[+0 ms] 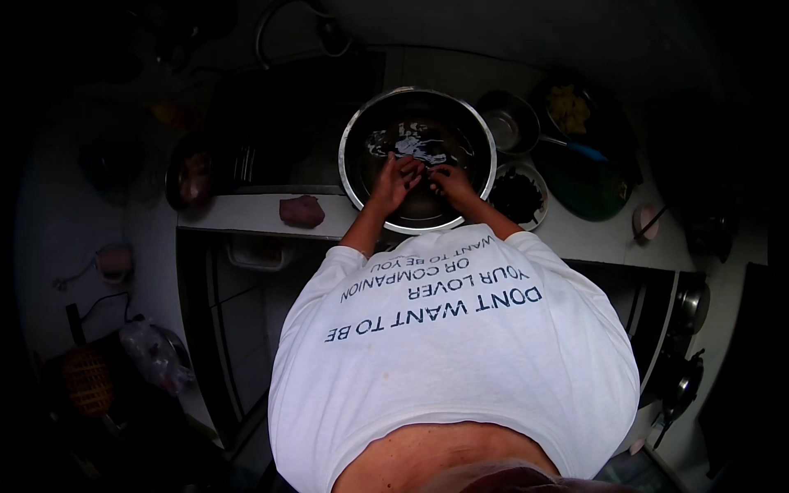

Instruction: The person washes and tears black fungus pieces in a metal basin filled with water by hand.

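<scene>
A large round metal basin (pixel 349 177) holds water with bright reflections on its surface. Over its middle, my left hand (pixel 399 179) is turned partly palm up, its fingers slightly curled and apart. My right hand (pixel 450 182) is close beside it on the right, fingers bent and pinched together towards the left fingertips. Whatever lies between the right fingers is too small and dark to make out. A white bowl of dark pieces (pixel 518 195) stands just right of the basin.
A reddish cloth-like lump (pixel 302 211) lies on the counter's front edge at left. Right of the basin are a metal pan (pixel 507 123) with a blue handle, a bowl of yellow pieces (pixel 569 110) and a green round board (pixel 593 189). A bowl (pixel 194 175) stands far left.
</scene>
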Demonstrator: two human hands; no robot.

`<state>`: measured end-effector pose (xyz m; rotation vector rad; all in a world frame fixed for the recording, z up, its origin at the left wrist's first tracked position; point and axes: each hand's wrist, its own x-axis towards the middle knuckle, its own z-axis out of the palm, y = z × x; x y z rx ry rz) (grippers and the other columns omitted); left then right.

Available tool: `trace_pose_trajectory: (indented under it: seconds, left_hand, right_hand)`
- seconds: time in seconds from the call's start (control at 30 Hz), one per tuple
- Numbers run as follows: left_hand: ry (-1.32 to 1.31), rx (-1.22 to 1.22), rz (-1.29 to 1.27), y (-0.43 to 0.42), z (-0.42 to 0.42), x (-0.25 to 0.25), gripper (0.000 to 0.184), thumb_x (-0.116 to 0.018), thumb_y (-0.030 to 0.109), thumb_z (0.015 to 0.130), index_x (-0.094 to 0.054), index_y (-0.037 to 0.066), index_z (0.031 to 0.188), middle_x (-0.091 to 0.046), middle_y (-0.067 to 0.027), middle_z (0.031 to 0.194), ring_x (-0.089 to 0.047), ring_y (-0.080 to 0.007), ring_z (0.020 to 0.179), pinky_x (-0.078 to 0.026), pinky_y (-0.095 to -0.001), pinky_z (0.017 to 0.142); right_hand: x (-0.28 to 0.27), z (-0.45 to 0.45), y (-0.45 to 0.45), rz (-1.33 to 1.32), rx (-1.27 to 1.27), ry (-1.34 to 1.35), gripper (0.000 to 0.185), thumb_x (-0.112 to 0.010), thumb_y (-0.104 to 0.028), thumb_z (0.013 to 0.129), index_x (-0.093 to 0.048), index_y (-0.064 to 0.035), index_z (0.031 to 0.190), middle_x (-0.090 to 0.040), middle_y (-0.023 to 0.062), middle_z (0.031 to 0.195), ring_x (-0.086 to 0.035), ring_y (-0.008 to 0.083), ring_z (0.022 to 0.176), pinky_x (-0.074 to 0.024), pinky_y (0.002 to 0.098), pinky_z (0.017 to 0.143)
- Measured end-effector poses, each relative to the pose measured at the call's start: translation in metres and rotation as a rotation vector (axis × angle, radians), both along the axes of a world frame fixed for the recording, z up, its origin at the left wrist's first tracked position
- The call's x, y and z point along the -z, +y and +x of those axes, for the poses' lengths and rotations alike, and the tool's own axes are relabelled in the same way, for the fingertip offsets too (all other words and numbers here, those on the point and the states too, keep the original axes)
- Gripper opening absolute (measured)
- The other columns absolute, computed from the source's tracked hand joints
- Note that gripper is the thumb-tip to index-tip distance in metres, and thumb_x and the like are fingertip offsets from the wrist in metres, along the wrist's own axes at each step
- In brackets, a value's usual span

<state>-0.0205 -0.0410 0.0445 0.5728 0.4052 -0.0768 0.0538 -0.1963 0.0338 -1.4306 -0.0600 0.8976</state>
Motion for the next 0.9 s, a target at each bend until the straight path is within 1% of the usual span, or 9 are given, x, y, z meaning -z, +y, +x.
trace_pose_trajectory:
  seconds: [0.1, 0.2, 0.33, 0.43, 0.53, 0.7, 0.73, 0.8, 0.9]
  left_hand:
    - [-0.043, 0.007, -0.009, -0.001, -0.001, -0.005, 0.063, -0.034, 0.051, 0.084, -0.035, -0.001, 0.119, -0.043, -0.0162, 0.118, -0.042, -0.0247, 0.109, -0.032, -0.0353, 0.092]
    - [-0.093, 0.049, 0.028, -0.001, -0.002, -0.009, 0.065, -0.031, 0.052, 0.084, -0.032, -0.001, 0.122, -0.040, -0.0160, 0.122, -0.040, -0.0239, 0.110, -0.030, -0.0340, 0.093]
    - [-0.149, 0.078, 0.095, 0.002, -0.002, -0.009, 0.065, -0.027, 0.052, 0.085, -0.030, 0.000, 0.125, -0.037, -0.0154, 0.126, -0.039, -0.0236, 0.112, -0.028, -0.0325, 0.092]
    - [-0.179, 0.059, 0.110, 0.002, -0.004, -0.010, 0.064, -0.028, 0.051, 0.085, -0.029, 0.001, 0.126, -0.038, -0.0153, 0.125, -0.037, -0.0239, 0.114, -0.028, -0.0332, 0.093]
    - [-0.204, 0.017, 0.072, 0.001, -0.005, -0.014, 0.065, -0.031, 0.051, 0.084, -0.026, 0.003, 0.127, -0.035, -0.0155, 0.128, -0.035, -0.0256, 0.116, -0.026, -0.0351, 0.095]
    - [-0.215, -0.095, -0.092, 0.001, -0.007, -0.020, 0.066, -0.037, 0.051, 0.083, -0.022, 0.005, 0.128, -0.031, -0.0167, 0.128, -0.031, -0.0287, 0.119, -0.023, -0.0383, 0.099]
    - [-0.212, -0.114, -0.124, 0.001, -0.008, -0.020, 0.066, -0.038, 0.051, 0.082, -0.022, 0.005, 0.127, -0.031, -0.0170, 0.128, -0.031, -0.0293, 0.119, -0.023, -0.0388, 0.099]
    - [-0.230, -0.135, -0.150, 0.003, -0.008, -0.018, 0.066, -0.039, 0.050, 0.082, -0.022, 0.005, 0.127, -0.032, -0.0173, 0.127, -0.030, -0.0288, 0.120, -0.023, -0.0386, 0.099]
    - [-0.234, -0.174, -0.137, 0.004, -0.008, -0.016, 0.066, -0.040, 0.049, 0.082, -0.022, 0.004, 0.127, -0.032, -0.0178, 0.127, -0.029, -0.0283, 0.121, -0.023, -0.0386, 0.099]
  right_hand:
    - [-0.012, -0.005, 0.005, 0.075, -0.003, 0.019, 0.017, -0.056, -0.014, 0.078, -0.055, -0.0027, 0.089, -0.057, 0.0035, 0.068, -0.052, 0.0083, 0.055, -0.0361, 0.0182, 0.044]
    - [-0.010, -0.006, 0.018, 0.115, -0.048, 0.120, 0.018, -0.058, -0.015, 0.077, -0.054, -0.0024, 0.089, -0.057, 0.0036, 0.072, -0.051, 0.0074, 0.056, -0.0351, 0.0170, 0.045]
    - [-0.026, -0.007, 0.026, 0.040, -0.107, 0.041, 0.019, -0.059, -0.017, 0.077, -0.054, -0.0021, 0.087, -0.058, 0.0029, 0.074, -0.050, 0.0073, 0.057, -0.0349, 0.0172, 0.045]
    - [-0.028, -0.007, 0.030, 0.011, -0.100, 0.011, 0.019, -0.060, -0.017, 0.076, -0.054, -0.0027, 0.087, -0.058, 0.0027, 0.074, -0.051, 0.0076, 0.057, -0.0345, 0.0174, 0.045]
    - [-0.025, -0.007, 0.031, 0.021, -0.049, -0.009, 0.020, -0.061, -0.015, 0.074, -0.053, -0.0037, 0.088, -0.058, 0.0028, 0.075, -0.051, 0.0080, 0.057, -0.0342, 0.0176, 0.045]
    - [-0.024, -0.003, 0.028, 0.065, -0.021, 0.014, 0.022, -0.060, -0.011, 0.074, -0.051, -0.0047, 0.092, -0.058, 0.0030, 0.076, -0.052, 0.0082, 0.058, -0.0346, 0.0175, 0.045]
    - [-0.025, -0.004, 0.028, 0.066, -0.004, 0.011, 0.021, -0.060, -0.011, 0.073, -0.052, -0.0041, 0.091, -0.058, 0.0029, 0.075, -0.052, 0.0081, 0.058, -0.0351, 0.0176, 0.045]
    - [-0.028, -0.005, 0.028, 0.070, 0.029, 0.007, 0.018, -0.061, -0.010, 0.072, -0.053, -0.0030, 0.087, -0.057, 0.0027, 0.073, -0.052, 0.0079, 0.056, -0.0361, 0.0178, 0.045]
    - [-0.026, -0.006, 0.027, 0.110, 0.025, 0.060, 0.022, -0.061, -0.012, 0.071, -0.054, -0.0025, 0.089, -0.058, 0.0027, 0.074, -0.052, 0.0078, 0.056, -0.0361, 0.0175, 0.044]
